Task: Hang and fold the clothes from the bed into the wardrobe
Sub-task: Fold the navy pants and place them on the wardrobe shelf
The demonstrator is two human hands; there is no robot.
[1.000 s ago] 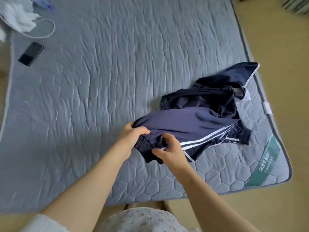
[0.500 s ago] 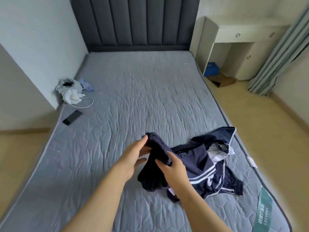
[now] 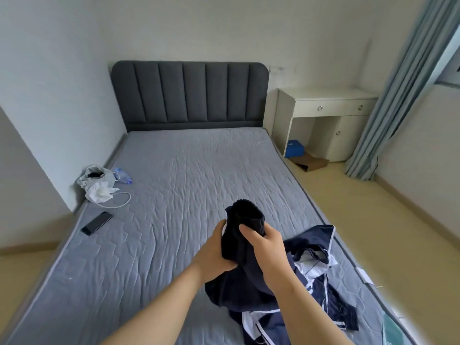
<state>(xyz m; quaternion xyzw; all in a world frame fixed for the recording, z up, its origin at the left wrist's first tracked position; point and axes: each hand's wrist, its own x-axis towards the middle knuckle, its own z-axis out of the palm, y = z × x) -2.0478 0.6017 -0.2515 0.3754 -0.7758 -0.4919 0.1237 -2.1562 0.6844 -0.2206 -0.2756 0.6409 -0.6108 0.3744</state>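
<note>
**Left hand (image 3: 214, 252) and right hand (image 3: 267, 252) grip one navy garment (image 3: 245, 220)**

Both hands curl their fingers round the dark cloth, forearms stretched forward, thumbs near its ribbed knit end, which stands upright above them. Below the hands the soft fabric hangs down to a crumpled navy heap with white stripes (image 3: 311, 280), lying near the right edge of the quilted grey mattress (image 3: 174, 183). A teal label (image 3: 390, 329) at the mattress corner is too blurred to read.

Navy garment (image 3: 245, 220) is shown in matt cloth, ribbed at the cuff; mattress (image 3: 174, 195) is covered in quilted, wrinkled grey fabric; headboard (image 3: 189, 93) is upholstered in matt textile; phone (image 3: 97, 223) is finished glossy black.
</note>
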